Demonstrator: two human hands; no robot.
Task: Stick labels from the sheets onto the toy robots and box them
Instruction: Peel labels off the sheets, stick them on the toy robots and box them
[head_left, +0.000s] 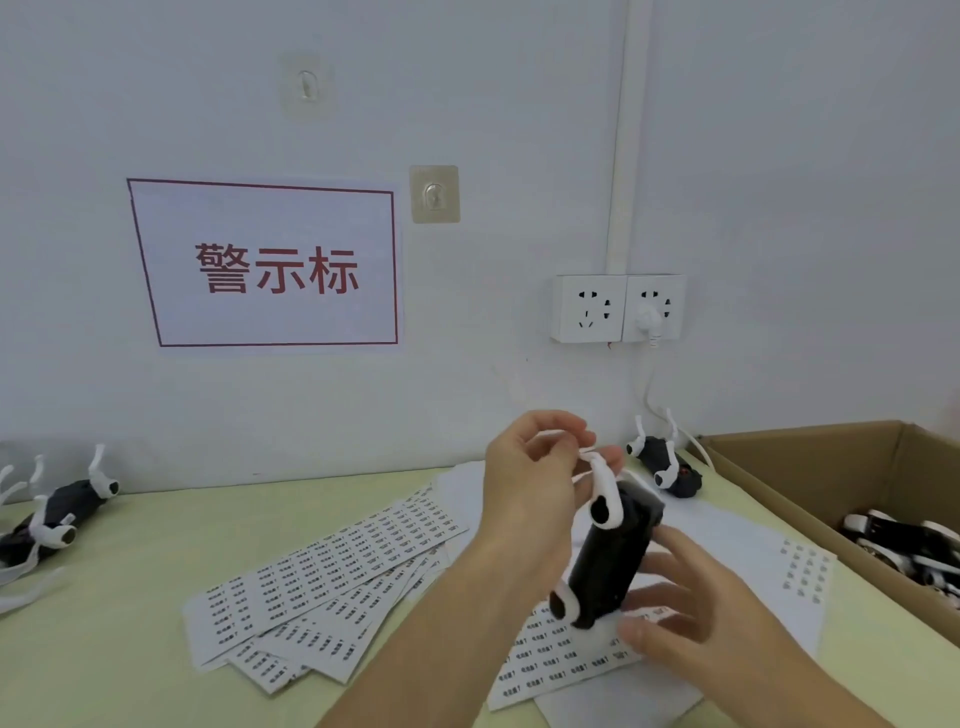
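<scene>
Right hand (696, 608) grips robot (613, 561) upright over sheets (332, 571); left hand (530, 473) pinches its white leg, probably baring a label spot.

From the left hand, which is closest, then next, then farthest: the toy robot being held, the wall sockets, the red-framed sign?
Measured from the left hand:
1. Held toy robot: touching the hand, just right of it.
2. Wall sockets: on the wall above, slightly right.
3. Red-framed sign: on the wall, far up-left.

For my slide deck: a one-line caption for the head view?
Both hands hold a toy robot above label sheets, cardboard box alongside.
</scene>
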